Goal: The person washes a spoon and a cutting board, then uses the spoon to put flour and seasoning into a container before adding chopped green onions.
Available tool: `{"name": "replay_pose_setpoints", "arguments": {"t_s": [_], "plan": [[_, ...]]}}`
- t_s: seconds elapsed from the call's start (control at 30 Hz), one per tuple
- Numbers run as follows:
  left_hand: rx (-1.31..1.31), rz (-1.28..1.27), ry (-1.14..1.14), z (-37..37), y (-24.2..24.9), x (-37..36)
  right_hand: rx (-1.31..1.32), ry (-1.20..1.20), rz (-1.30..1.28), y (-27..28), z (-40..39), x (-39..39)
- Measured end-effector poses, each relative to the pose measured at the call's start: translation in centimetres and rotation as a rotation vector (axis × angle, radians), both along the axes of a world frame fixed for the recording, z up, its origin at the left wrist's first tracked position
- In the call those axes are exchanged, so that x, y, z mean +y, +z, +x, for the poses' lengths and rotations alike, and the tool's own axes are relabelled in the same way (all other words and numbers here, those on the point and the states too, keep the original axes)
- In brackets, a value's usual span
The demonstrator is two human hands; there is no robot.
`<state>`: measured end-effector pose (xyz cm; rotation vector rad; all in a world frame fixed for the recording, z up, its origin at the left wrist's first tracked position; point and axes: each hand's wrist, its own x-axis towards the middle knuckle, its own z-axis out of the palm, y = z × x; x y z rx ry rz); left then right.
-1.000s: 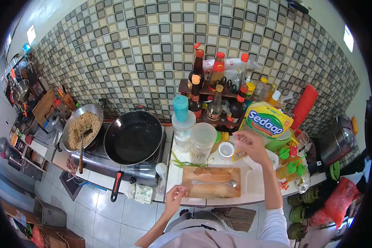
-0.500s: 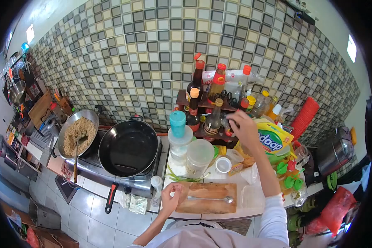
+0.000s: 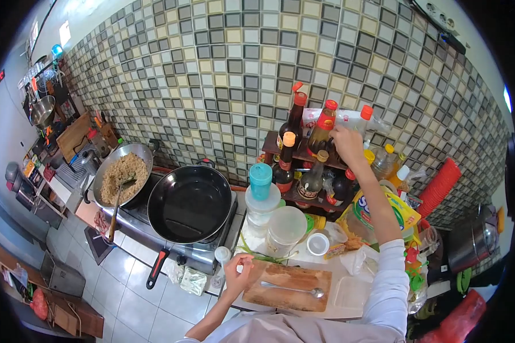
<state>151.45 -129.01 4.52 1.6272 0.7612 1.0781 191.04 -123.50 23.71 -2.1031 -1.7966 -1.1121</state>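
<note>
The right hand is up among the tightly packed bottles on the rack, between the yellow-labelled bottle and the clear red-capped bottle; its fingers are bent narrow, but the hand hides its own fingertips, so I cannot tell whether it grips anything. With necks this close, a sideways brush of the knuckles could tip a neighbour down onto the lidded tub on the bench. The right forearm passes over the yellow bag, which a dropped elbow could drag. The left hand, loosely curled with nothing visible in it, is beside the cutting board, where a careless sweep might knock the spoon.
</note>
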Motion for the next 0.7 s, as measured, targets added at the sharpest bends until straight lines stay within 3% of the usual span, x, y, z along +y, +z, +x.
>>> {"name": "replay_pose_setpoints", "arguments": {"t_s": [0.2, 0.37, 0.53, 0.7], "plan": [[0.012, -0.076, 0.029, -0.6, -0.4, -0.8, 0.117, -0.002, 0.117, 3.7, 0.0, -2.1], [-0.022, -0.032, 0.018, -0.3, 0.7, -1.1, 0.172, 0.047, 0.486, 8.1, -2.9, -6.5], [-0.05, -0.034, -0.051, -0.3, 1.4, -2.3, 0.248, 0.012, 0.61, 10.0, -6.0, -12.5], [-0.033, -0.001, -0.093, -1.2, 1.2, -3.8, 0.739, 0.074, 0.459, 5.9, -9.5, -17.6]]}}
